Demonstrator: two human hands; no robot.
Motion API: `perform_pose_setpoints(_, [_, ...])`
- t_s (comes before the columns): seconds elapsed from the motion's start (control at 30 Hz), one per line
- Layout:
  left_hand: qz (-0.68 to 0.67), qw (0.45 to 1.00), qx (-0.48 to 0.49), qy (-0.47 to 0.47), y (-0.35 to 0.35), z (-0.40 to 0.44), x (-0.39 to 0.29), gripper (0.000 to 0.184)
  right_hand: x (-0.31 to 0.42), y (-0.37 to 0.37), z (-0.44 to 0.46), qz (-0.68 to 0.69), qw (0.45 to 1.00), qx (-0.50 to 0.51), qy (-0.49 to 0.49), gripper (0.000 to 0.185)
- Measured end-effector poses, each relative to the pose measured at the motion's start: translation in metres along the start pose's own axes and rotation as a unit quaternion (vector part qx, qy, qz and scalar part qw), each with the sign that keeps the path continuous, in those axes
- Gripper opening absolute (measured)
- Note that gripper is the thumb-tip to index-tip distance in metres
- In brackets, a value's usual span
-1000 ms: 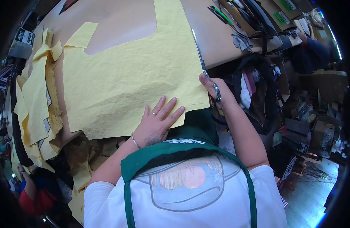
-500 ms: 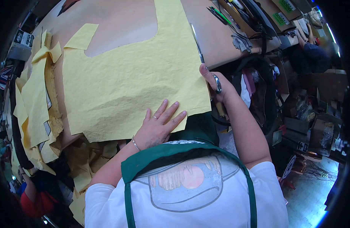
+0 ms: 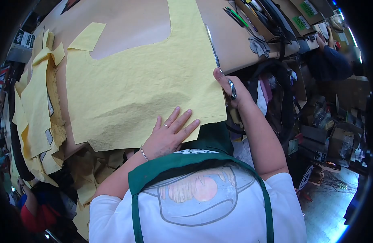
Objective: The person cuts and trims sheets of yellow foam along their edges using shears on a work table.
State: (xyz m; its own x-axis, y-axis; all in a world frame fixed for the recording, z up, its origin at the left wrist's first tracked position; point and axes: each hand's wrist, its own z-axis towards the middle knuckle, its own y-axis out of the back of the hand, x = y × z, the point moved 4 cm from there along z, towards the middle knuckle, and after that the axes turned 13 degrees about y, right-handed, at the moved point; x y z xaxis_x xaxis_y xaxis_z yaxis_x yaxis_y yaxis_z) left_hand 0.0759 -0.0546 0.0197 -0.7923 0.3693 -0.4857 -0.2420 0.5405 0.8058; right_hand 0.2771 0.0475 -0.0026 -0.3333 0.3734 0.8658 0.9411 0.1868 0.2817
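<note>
A large yellow sheet [image 3: 125,85], soft-looking and slightly wrinkled, lies across the table, with a deep curved notch in its far edge. My left hand [image 3: 168,133] rests flat on its near part, fingers spread. At the sheet's right edge my right hand [image 3: 231,89] is closed round a pair of scissors [image 3: 214,54]. The metal blades point away from me along that edge, and one handle loop shows beside my thumb. The other fingers are hidden below the hand. Whether the blades touch the sheet I cannot tell.
More yellow pieces [image 3: 38,105] are heaped at the table's left, with scraps [image 3: 87,174] below its near edge. Pens [image 3: 237,17] and a grey cloth [image 3: 259,45] lie at the back right, by cardboard boxes [image 3: 301,22]. A black bag [image 3: 277,97] hangs close to my right arm. Other people [image 3: 328,62] are nearby.
The whole view has shifted very slightly. Both hands, the scissors and the sheet keep nearly the same places relative to each other.
</note>
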Motion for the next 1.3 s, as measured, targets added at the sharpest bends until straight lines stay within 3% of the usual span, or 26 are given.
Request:
perform_pose_setpoints(0.3, [-0.036, 0.999, 0.020, 0.013, 0.004, -0.001, -0.004, 0.078, -0.002, -0.004, 0.000, 0.008, 0.998, -0.030, 0.056, 0.063])
perform_pose_setpoints(0.6, [-0.016, 1.000, 0.003, -0.014, 0.003, -0.004, -0.003, 0.066, 0.000, 0.005, 0.010, 0.021, 0.997, 0.047, -0.058, 0.075])
perform_pose_setpoints(0.8, [-0.025, 0.999, 0.006, -0.027, 0.005, -0.009, -0.001, 0.061, -0.006, 0.002, 0.029, 0.063, 0.998, 0.020, -0.017, 0.079])
perform_pose_setpoints(0.9, [-0.021, 0.999, 0.005, -0.028, 0.003, -0.009, 0.000, 0.060, 0.015, 0.006, 0.014, 0.003, 0.998, 0.031, -0.046, 0.079])
perform_pose_setpoints(1.1, [-0.026, 0.999, 0.004, -0.031, 0.003, -0.010, 0.000, 0.060, 0.006, 0.000, 0.018, 0.021, 0.998, -0.026, 0.044, 0.077])
perform_pose_setpoints(1.2, [-0.027, 0.999, 0.006, -0.032, 0.003, -0.010, 0.000, 0.061, -0.012, 0.006, 0.023, 0.021, 0.999, -0.006, -0.028, 0.067])
perform_pose_setpoints(1.3, [-0.029, 0.999, 0.007, -0.032, 0.002, -0.011, -0.001, 0.061, -0.014, 0.004, 0.024, -0.007, 1.000, -0.008, 0.012, 0.076])
